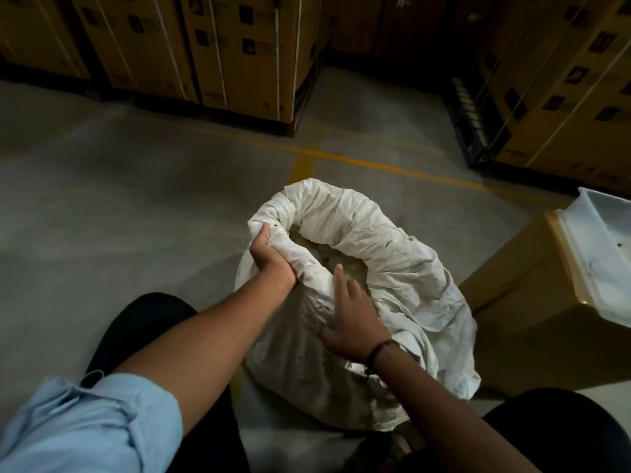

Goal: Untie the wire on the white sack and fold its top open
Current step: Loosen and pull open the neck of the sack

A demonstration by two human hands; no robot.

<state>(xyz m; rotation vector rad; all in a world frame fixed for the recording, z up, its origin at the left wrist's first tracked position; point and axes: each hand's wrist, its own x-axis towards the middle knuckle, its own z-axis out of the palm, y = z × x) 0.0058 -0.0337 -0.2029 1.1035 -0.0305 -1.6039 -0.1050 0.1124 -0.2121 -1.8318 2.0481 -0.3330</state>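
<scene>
Head view: the white sack (358, 268) stands on the concrete floor (119, 199) between the person's knees, its top rolled open around pale, grainy contents (324, 254). Left hand (269, 257) clenches a bunch of the near rim. Right hand (351, 322) lies flat on the sack's front, fingers spread, gripping nothing. A brown box (532, 329) sits just beside the sack, a clear plastic tub (601, 254) on top.

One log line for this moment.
sack: mouth open, top rolled | left hand: gripping rim | right hand: flat on near rim | wire: unseen
</scene>
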